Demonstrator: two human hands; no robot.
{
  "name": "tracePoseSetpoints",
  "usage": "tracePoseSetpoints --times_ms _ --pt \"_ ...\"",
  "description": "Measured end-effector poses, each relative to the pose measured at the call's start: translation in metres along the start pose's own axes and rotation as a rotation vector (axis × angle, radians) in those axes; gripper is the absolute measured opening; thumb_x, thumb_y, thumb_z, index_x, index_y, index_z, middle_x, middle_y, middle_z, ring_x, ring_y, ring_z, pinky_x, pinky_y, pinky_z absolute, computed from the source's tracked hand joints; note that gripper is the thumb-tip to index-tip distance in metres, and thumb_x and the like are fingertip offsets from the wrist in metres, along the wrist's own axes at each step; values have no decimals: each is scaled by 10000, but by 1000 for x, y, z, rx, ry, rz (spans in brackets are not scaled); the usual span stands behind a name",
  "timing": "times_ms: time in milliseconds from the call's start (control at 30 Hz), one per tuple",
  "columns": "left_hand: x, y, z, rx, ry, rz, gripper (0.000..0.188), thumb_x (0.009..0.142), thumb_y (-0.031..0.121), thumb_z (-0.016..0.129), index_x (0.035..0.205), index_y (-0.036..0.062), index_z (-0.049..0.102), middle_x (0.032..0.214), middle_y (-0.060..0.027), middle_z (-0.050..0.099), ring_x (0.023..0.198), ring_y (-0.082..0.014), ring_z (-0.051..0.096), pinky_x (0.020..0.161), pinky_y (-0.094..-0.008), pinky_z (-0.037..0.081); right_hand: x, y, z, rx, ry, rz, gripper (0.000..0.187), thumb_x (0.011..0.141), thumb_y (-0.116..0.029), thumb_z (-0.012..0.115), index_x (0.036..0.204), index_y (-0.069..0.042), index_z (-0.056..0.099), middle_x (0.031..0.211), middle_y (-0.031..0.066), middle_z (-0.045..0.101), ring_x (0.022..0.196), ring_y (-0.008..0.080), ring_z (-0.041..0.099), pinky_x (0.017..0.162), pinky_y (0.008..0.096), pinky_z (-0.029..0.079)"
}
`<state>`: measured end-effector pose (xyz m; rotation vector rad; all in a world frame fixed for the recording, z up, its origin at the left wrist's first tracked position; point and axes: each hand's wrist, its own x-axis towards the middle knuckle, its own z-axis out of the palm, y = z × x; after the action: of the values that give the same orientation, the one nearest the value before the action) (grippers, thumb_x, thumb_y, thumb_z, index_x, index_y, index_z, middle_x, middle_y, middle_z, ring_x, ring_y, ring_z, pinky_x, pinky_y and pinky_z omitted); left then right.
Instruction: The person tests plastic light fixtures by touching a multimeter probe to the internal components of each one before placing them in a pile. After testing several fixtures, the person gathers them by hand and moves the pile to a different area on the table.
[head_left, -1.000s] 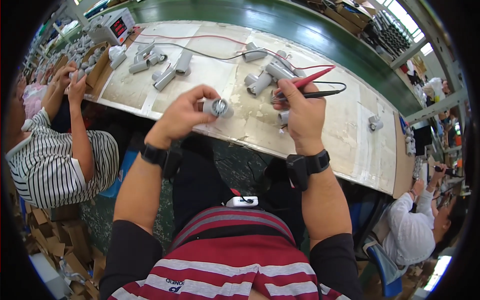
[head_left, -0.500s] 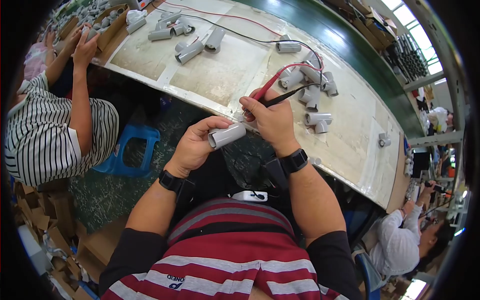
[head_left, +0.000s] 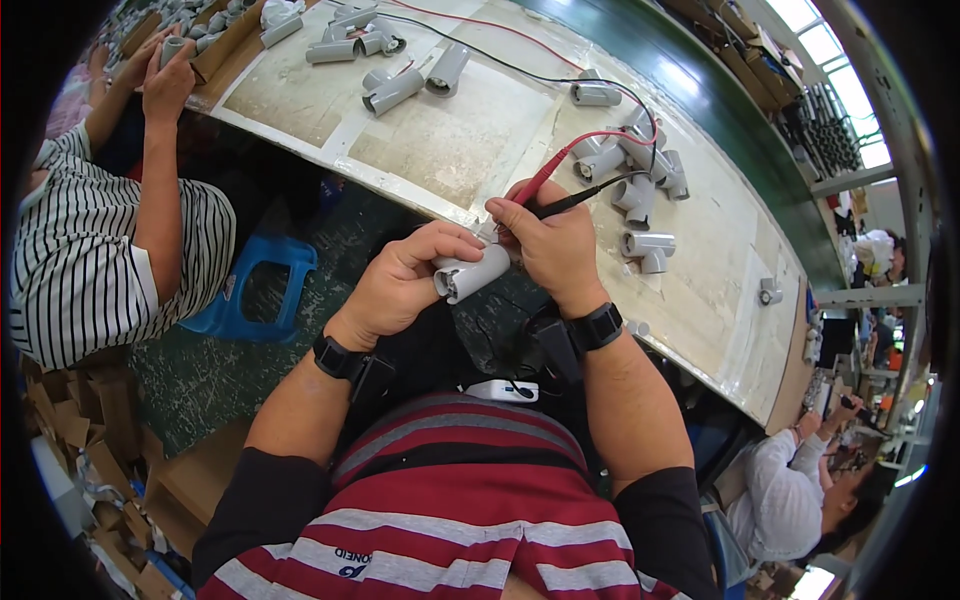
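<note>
A grey plastic pipe fitting (head_left: 478,273) is pinched in my left hand (head_left: 402,278), off the near edge of the table. Small metal parts show inside its open end, which points left and toward me. In my right hand (head_left: 560,250) are a red test probe (head_left: 541,177) and a black test probe (head_left: 577,199), held together like pens. Their tips reach down to the fitting's far side, near my left fingertips; my fingers hide whether they touch it. Red and black leads run from the probes across the table.
More grey fittings lie on the table (head_left: 420,150): a cluster (head_left: 640,165) beyond my right hand, a single one (head_left: 649,248) nearer, several at the far left. A blue stool (head_left: 262,290) stands at left beside a person in stripes (head_left: 130,240). Cardboard (head_left: 195,475) lies lower left.
The fitting has shifted slightly right and turned, so its open end shows more. My right hand has moved a little right with the probes, their tips still close to the fitting.
</note>
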<state>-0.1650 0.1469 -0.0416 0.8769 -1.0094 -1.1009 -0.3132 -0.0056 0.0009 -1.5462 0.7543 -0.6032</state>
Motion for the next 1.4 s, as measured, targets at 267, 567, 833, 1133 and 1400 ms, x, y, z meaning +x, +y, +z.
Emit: tracePoseSetpoints --times_ms 267,567,833,1133,1400 --pt "2 7 5 120 -11 1 364 891 -150 593 1176 41 715 1271 -74 620 1192 -185 604 1018 -300 488 -3 -5 -8 -70 -37 -15 158 922 -144 797 931 -22 696 753 -11 665 651 62 593 579 231 470" --pt "4 7 6 133 -5 5 362 896 -149 586 1179 36 714 1272 -71 615 1186 -179 607 1012 -298 491 -3 9 -8 -102 -29 -150 140 919 -119 795 929 -15 703 751 -8 669 669 61 586 593 232 465" --pt "6 9 9 121 -20 16 363 894 -149 585 1179 35 713 1275 -73 607 1195 -183 603 1023 -303 488 -1 13 -8 -149 -8 -201 140 913 -118 798 919 -8 711 751 -5 674 676 66 588 604 238 469" --pt "8 11 11 136 -22 16 356 900 -139 582 1184 33 708 1271 -72 607 1188 -183 603 1016 -301 489 -2 10 -7 -181 3 -228 139 901 -117 801 912 -8 715 738 2 670 668 73 581 604 251 471" --pt "9 12 14 205 -29 6 346 895 -141 602 1180 26 705 1268 -74 607 1196 -188 599 1018 -309 489 -2 10 -5 -206 -19 -282 138 898 -115 797 886 -14 704 723 4 662 672 76 568 612 257 465"
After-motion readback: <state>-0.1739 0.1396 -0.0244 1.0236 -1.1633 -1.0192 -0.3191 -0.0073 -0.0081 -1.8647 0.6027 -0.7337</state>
